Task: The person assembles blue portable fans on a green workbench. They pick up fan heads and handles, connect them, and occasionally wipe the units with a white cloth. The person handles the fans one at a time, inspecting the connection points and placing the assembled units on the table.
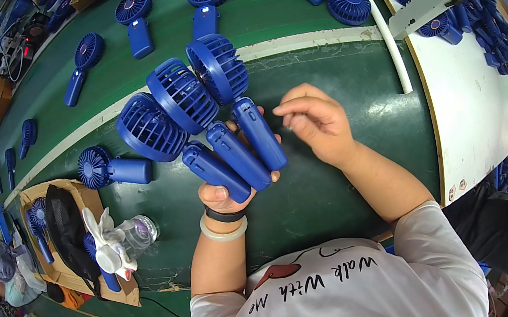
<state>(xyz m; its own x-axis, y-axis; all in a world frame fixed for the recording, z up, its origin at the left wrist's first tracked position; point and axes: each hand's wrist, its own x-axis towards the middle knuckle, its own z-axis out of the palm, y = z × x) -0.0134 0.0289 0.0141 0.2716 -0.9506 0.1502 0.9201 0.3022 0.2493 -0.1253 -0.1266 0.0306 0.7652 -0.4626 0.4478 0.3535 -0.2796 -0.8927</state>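
Three blue handheld fans [182, 96] are fanned out side by side in my left hand [214, 196], heads away from me and handles toward me. Its thumb shows at the near end of the left handle, and other fingertips peek out between and beside the handles. Just right of the fans, my right hand [322, 120] hovers with loosely bent fingers, the index finger pointing at the handles. Nothing shows in it, and it is apart from the fans. Another blue fan [127, 170] lies on the green bench [349, 80] to the left of the held ones.
Beyond a pale rail, several fans lie spaced along a green belt [169, 24]. An open cardboard box [132, 295] at left holds fans and a black pouch, beside a white figure and a clear jar [141, 232]. At right, a white table [464, 115] bears piled fans; a co-worker's arm reaches there.
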